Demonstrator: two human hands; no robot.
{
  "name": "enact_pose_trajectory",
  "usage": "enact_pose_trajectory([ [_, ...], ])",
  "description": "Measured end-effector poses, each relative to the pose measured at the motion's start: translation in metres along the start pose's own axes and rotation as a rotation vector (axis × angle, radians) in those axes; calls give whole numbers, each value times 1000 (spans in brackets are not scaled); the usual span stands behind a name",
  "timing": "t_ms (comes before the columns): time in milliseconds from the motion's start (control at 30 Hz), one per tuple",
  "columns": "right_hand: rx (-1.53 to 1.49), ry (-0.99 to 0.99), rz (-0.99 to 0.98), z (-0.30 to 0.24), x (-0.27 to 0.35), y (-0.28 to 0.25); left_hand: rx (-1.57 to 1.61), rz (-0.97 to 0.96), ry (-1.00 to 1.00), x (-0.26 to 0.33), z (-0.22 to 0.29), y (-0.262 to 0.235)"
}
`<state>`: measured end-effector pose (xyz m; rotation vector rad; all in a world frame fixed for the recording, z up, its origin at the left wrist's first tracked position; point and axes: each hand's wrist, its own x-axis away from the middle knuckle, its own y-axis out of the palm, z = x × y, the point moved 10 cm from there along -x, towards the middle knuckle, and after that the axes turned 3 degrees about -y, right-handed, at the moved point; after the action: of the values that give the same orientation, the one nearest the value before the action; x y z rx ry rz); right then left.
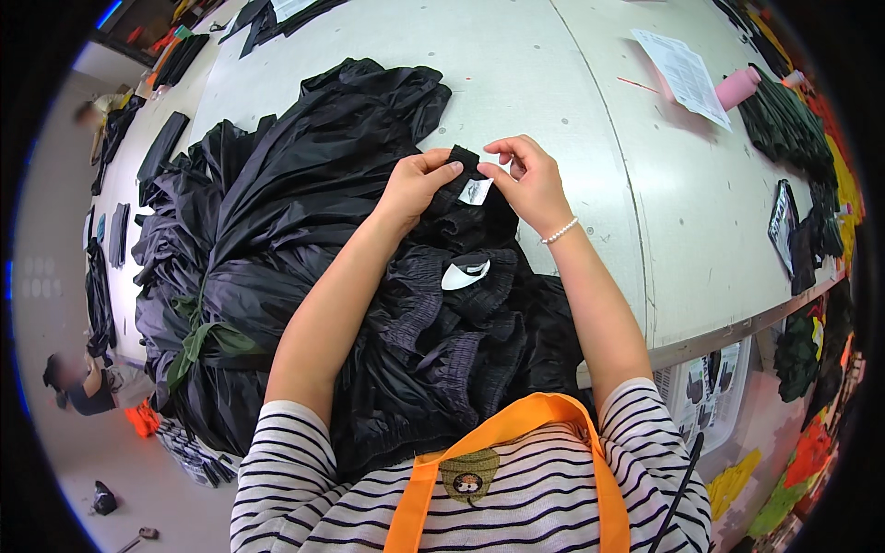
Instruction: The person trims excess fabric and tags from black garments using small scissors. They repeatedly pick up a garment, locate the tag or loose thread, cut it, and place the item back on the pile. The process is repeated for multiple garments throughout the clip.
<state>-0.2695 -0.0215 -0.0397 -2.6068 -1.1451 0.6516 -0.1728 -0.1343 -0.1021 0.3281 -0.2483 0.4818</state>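
Note:
My left hand [419, 189] pinches the gathered elastic edge of a black garment [464, 161] between thumb and fingers. A small white label [475, 192] hangs from that edge. On its right side my right hand [530, 180], with a beaded bracelet at the wrist, has the thumb on the fabric and the index finger bent above it. Whether its other fingers grip behind the cloth is partly hidden. Below my hands lie more black elastic-waisted garments [442, 341], one showing a second white label [466, 274]. They cover the table's near edge and reach my lap.
A big heap of shiny black fabric [286, 175] with a dark green tie [212, 343] fills the table's left. At the right are a paper sheet [682, 76], a pink thread cone [737, 88] and dark cloth [788, 120]. A plastic bin [705, 387] stands below. Two people are at far left.

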Motion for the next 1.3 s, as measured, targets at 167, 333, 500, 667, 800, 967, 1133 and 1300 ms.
enact_pose_trajectory([
  [167,36,-139,-15,-10,-7,14,-71,-6,48,-6,-4,-4],
  [333,24,-134,215,12,-9,1,-45,-14,20,-6,-3,-1],
  [500,-149,113,141,40,1,2,41,15,-7,-3,-5,-5],
  [667,-86,86,-95,21,12,11,-33,19,51,-6,-2,-5],
  [800,-53,-8,-71,5,2,11,-143,11,143,-5,3,-2],
  [967,-88,-5,-75,5,-1,16,-129,1,151,-5,3,-2],
  [1133,-203,134,10,25,3,10,-197,-11,198,-4,7,1],
  [1300,-37,307,5,17,-3,-3,43,-57,107,-5,2,9],
])
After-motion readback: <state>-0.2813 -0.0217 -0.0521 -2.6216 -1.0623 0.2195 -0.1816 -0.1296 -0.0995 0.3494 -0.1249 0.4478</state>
